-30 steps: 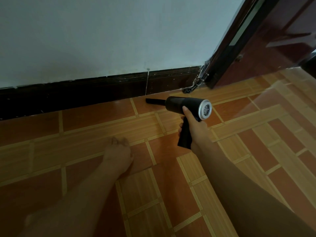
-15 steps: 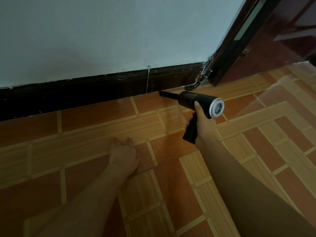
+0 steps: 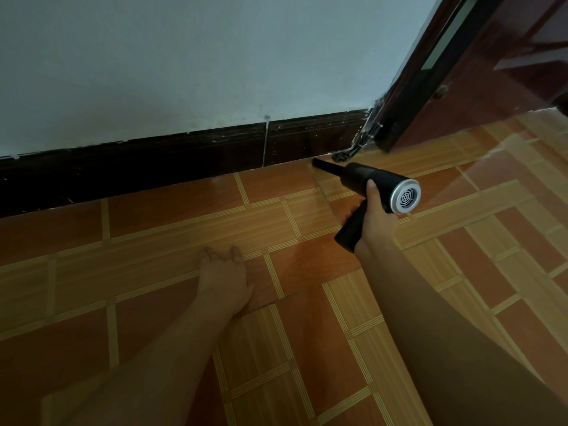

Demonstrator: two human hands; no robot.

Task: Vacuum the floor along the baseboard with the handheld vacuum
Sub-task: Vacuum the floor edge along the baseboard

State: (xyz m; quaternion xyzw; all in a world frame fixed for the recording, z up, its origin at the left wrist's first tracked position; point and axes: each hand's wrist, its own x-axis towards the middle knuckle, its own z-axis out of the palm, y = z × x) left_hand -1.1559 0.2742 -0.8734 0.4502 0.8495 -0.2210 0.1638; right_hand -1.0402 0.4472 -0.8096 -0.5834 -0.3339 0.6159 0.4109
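My right hand (image 3: 376, 221) grips the handle of a black handheld vacuum (image 3: 373, 181) with a silver vented rear end. Its narrow black nozzle (image 3: 324, 166) points left and touches the floor right at the foot of the dark baseboard (image 3: 184, 162), close to the door corner. My left hand (image 3: 224, 276) lies flat on the orange tiled floor (image 3: 172, 235), palm down, fingers slightly apart, holding nothing.
A pale wall (image 3: 215, 56) rises above the baseboard. A dark brown door (image 3: 491, 72) stands open at the upper right, with a metal hinge or stop (image 3: 353, 149) at its foot beside the nozzle. Tiled floor spreads to the right and toward me.
My right hand has carried the vacuum rightward along the baseboard toward the door corner. My left hand has stayed planted on the floor.
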